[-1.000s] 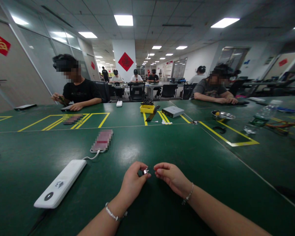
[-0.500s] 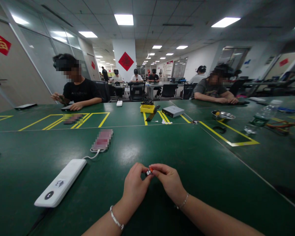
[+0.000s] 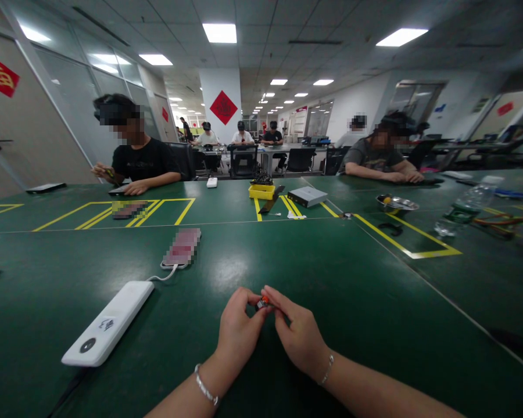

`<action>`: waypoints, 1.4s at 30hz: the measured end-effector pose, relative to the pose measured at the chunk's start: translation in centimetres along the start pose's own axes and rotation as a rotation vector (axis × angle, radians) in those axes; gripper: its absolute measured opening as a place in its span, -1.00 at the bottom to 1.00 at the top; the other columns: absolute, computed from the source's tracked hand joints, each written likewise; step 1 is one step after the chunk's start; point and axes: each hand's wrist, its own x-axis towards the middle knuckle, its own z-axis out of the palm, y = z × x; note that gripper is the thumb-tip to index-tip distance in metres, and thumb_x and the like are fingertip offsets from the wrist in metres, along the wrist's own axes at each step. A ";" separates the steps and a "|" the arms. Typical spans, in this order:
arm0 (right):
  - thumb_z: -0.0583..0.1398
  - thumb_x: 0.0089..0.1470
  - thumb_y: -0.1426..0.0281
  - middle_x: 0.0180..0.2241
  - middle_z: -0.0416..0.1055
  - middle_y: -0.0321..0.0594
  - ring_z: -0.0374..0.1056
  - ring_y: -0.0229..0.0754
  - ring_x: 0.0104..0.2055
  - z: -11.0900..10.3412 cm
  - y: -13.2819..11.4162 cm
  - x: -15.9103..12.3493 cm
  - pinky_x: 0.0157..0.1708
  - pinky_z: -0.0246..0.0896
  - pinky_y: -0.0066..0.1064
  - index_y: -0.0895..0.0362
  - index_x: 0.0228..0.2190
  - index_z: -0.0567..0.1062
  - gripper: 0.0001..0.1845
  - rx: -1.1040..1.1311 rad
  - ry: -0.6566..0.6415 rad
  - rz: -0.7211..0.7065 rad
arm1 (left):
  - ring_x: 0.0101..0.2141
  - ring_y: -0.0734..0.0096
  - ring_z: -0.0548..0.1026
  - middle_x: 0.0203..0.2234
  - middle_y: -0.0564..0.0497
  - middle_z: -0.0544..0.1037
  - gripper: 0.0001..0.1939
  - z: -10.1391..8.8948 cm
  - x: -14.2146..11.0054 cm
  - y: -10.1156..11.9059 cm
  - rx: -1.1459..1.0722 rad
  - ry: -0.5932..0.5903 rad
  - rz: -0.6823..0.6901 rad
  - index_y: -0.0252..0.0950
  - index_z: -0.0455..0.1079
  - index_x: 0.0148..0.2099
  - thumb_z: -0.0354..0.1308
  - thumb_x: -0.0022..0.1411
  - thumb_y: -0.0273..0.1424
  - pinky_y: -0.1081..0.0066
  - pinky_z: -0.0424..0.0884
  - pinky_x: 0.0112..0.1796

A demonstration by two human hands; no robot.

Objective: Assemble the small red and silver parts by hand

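Note:
My left hand and my right hand meet just above the green table near its front edge. Both pinch a tiny part with a metal body and an orange-red tip between their fingertips. The fingers of each hand are curled and closed on it. Each wrist wears a thin bracelet. Most of the part is hidden by the fingers.
A white power bank lies at the left, cabled to a phone. Farther back are a yellow tray, a grey box, a metal bowl and a plastic bottle. Other people sit working at the far side.
My right hand has come left and joined my left hand on the small part; a second ago the hands were apart and only the left held it.

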 end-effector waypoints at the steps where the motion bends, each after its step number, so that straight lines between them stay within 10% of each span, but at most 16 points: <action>1: -0.01 -0.03 0.55 -0.05 0.28 -0.31 0.21 -0.24 -0.02 0.1 0.0 -0.2 0.05 0.04 -0.37 0.02 0.01 0.26 -0.48 -0.015 -0.014 -0.019 | -0.48 0.45 0.33 -0.52 0.10 0.37 -0.92 -0.1 0.0 0.0 0.011 0.005 -0.003 -0.25 0.28 -0.46 0.14 -0.02 -0.41 0.46 0.23 -0.45; 10: -0.06 -0.05 0.57 0.05 0.15 -0.24 0.11 -0.24 0.06 0.1 0.2 -0.7 0.07 0.00 -0.29 0.12 0.09 0.11 -0.39 -0.198 -0.122 -0.138 | -0.47 0.44 0.33 -0.53 0.11 0.33 -0.90 -0.2 0.1 -0.2 0.059 0.024 0.018 -0.26 0.26 -0.48 0.12 0.02 -0.39 0.44 0.23 -0.43; 18: 0.09 -0.02 0.28 -0.21 0.40 -0.17 0.32 -0.20 -0.18 0.0 -0.5 1.1 -0.13 0.21 -0.30 0.15 -0.16 0.38 -0.64 0.352 -0.078 0.283 | -0.40 0.41 0.32 -0.49 0.08 0.33 -0.94 0.0 -0.1 0.2 0.154 0.001 0.168 -0.26 0.24 -0.43 0.07 0.02 -0.50 0.41 0.24 -0.37; 27: 0.17 -0.14 0.28 -0.36 0.43 -0.20 0.33 -0.22 -0.30 -0.8 0.9 2.3 -0.28 0.25 -0.38 0.19 -0.34 0.44 -0.71 0.309 -0.038 0.348 | -0.29 0.36 0.34 -0.36 0.04 0.36 -0.81 0.2 0.1 0.0 0.106 -0.133 0.208 -0.23 0.25 -0.27 0.07 -0.01 -0.53 0.36 0.30 -0.28; 35: -0.06 0.02 0.37 -0.24 0.35 -0.04 0.28 -0.15 -0.21 -14.6 5.4 6.0 -0.24 0.17 -0.31 0.23 -0.14 0.38 -0.60 -0.491 0.403 0.487 | -0.21 0.33 0.37 -0.25 0.00 0.38 -0.77 -0.4 1.5 -2.4 -0.034 -0.067 -0.020 -0.24 0.23 -0.16 0.03 0.07 -0.42 0.34 0.30 -0.28; 42: -0.07 -0.01 0.33 -0.16 0.23 0.18 0.19 0.07 -0.14 -28.7 9.6 0.5 -0.39 0.03 -0.27 0.21 -0.13 0.42 -0.54 -1.182 0.516 0.875 | -0.22 0.32 0.38 -0.28 -0.02 0.40 -0.79 -0.2 2.1 -3.5 -0.112 -0.031 -0.109 -0.27 0.25 -0.20 0.02 0.05 -0.42 0.36 0.30 -0.29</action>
